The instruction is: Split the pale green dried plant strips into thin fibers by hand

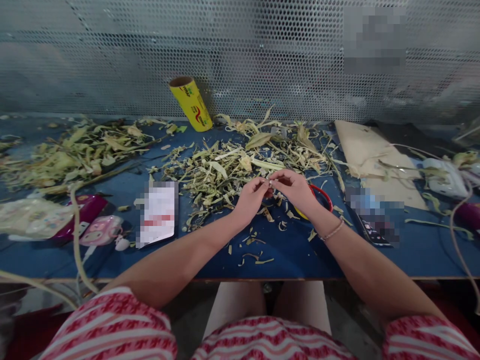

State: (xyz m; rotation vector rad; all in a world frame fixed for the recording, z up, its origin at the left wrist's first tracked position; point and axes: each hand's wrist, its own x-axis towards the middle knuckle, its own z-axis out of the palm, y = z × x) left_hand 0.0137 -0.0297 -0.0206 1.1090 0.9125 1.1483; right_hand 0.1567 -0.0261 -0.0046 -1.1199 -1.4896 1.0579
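My left hand [252, 197] and my right hand [294, 187] meet fingertip to fingertip above the blue table [292, 255]. Together they pinch a small pale piece [269, 183] of dried leaf or husk. Just beyond them lies a heap of pale green and straw-coloured leaf strips [240, 167]. Red-handled scissors [323, 196] lie on the table under my right wrist, which wears a thin bracelet. Small leaf scraps are scattered on the table below my hands.
A yellow roll [191, 103] leans against the perforated metal screen [240, 55] at the back. Another leaf pile [71, 152] lies far left. Pink cases [95, 227] and a card [157, 212] sit left; brown cardboard [369, 155], a phone [371, 222] and a white device [444, 177] sit right.
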